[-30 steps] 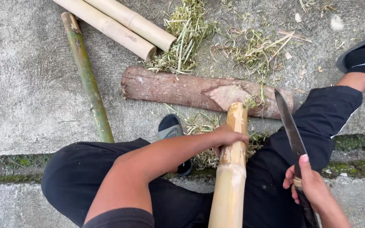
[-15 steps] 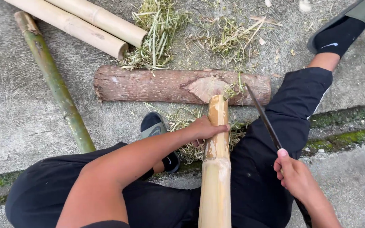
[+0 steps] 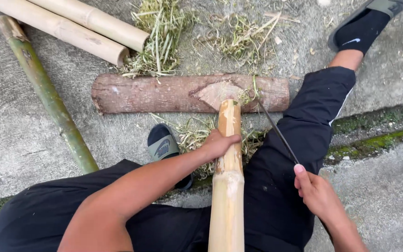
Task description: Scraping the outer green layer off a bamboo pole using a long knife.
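Observation:
My left hand grips a peeled, pale bamboo pole just below its far end, which rests on a brown log lying crosswise on the concrete. My right hand holds the handle of a long dark knife. The blade points away from me, its tip near the log, just right of the bamboo's end. The handle is hidden inside the fist.
Two peeled bamboo poles and one green bamboo pole lie at the upper left. Green shavings are scattered behind the log. My legs in black trousers spread to both sides, with sandals on my feet.
The knife has swung down from an upright raised position to a low angle beside the bamboo's end. The left hand stays on the bamboo.

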